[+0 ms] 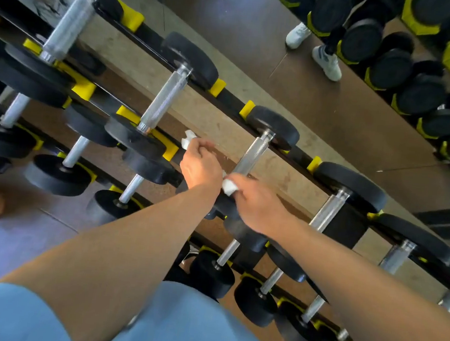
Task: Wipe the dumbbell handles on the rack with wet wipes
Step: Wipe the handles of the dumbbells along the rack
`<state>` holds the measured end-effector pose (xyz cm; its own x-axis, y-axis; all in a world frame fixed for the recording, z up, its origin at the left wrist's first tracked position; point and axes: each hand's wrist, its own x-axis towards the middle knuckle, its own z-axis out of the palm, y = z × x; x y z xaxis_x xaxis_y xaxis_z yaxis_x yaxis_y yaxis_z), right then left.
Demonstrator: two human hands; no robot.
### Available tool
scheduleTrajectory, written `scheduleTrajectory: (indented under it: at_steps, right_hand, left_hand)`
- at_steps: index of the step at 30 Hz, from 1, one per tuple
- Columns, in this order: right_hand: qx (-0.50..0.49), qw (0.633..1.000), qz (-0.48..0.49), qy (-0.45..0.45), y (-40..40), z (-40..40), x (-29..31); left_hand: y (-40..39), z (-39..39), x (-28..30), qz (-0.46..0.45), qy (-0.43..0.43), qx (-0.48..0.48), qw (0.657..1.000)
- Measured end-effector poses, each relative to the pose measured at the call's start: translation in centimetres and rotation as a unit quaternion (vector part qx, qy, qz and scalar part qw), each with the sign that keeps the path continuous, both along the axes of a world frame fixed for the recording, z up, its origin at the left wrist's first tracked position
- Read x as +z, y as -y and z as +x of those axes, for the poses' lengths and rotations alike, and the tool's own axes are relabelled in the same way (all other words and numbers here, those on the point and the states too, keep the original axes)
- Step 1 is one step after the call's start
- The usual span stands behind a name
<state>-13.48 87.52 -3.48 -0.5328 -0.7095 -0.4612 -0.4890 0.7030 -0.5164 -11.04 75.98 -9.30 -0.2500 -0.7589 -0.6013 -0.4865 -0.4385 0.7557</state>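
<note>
Nearest, both forearms reach out over blue shorts [183, 327] toward the rack [305, 157]. The right hand [256, 205] is curled round a white wipe [229, 187] at the near end of a knurled handle [252, 156], by the rack's front rail. Just beside it, the left hand [199, 165] pinches a second wipe [188, 140], held above the gap between two dumbbells. Bare tan board shows between neighbouring handles on the top tier. Lower tiers of dumbbells crowd below the arms. Beyond the rack's far rail, a mirror [257, 31] shows open brown floor and white shoes [327, 62].
</note>
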Motion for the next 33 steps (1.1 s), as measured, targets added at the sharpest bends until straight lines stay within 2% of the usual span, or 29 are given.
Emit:
scheduleTrajectory:
  at_steps: [2,3,4,5,7,8,9,13,15,18,22,24,26,27,29,33]
  right_hand:
    - [-0.152,0.987,-0.040,-0.028,1.1,-1.6,0.5]
    - [-0.193,0.975,-0.071,-0.078,1.7,-2.4,0.8]
    - [-0.177,0.967,-0.109,-0.149,2.1,-3.3,0.7]
    - [-0.107,0.960,-0.137,-0.221,2.2,-4.2,0.2]
    - [0.104,0.942,-0.096,-0.305,1.1,-6.1,-2.3]
    - [0.164,0.939,-0.049,-0.299,0.4,-6.5,-3.3]
    - [0.176,0.947,-0.006,-0.270,-0.1,-6.4,-3.8]
    - [0.104,0.986,0.021,-0.128,-0.8,-1.7,-3.4]
    - [0.003,1.000,-0.006,-0.029,-1.5,1.6,-2.8]
    - [-0.173,0.980,-0.032,0.091,-2.7,3.1,-1.7]
    - [-0.178,0.980,0.061,0.070,-4.5,0.5,-1.2]
    - [-0.278,0.957,0.079,0.039,-4.9,-0.7,-1.6]
    - [-0.408,0.911,0.061,0.023,-3.8,-0.5,-2.1]
    - [-0.436,0.897,0.058,0.035,-2.4,0.3,-2.2]
    - [-0.428,0.898,0.061,0.087,0.0,2.7,-2.4]
    - [-0.413,0.906,0.046,0.080,-0.2,4.5,-1.3]
  left_hand:
    - [0.0,0.2,0.1,-0.010,0.004,-0.003,1.000]
    - [0.1,0.4,0.2,-0.013,0.011,-0.015,1.000]
    - [0.2,0.5,0.2,-0.011,0.016,-0.025,0.999]
    - [0.2,0.6,0.3,-0.009,0.022,-0.039,0.999]
    - [0.1,0.9,0.0,-0.021,0.052,-0.079,0.995]
    - [-0.2,1.2,-0.3,-0.039,0.073,-0.104,0.991]
    - [-0.6,1.6,-0.7,-0.055,0.089,-0.120,0.987]
    - [-1.2,2.0,-1.0,-0.088,0.084,-0.112,0.986]
    - [-1.3,2.0,-0.8,-0.095,0.079,-0.125,0.984]
    - [-1.2,2.0,-0.5,-0.091,0.083,-0.135,0.983]
    - [-1.4,2.0,-0.4,-0.107,0.087,-0.157,0.978]
    - [-1.3,1.9,-0.5,-0.106,0.092,-0.159,0.977]
    - [-1.1,1.9,-0.6,-0.106,0.101,-0.163,0.976]
    - [-1.1,1.8,-0.7,-0.107,0.101,-0.166,0.975]
    - [-1.0,1.8,-0.6,-0.106,0.099,-0.172,0.974]
    - [-0.8,1.8,-0.6,-0.095,0.104,-0.185,0.972]
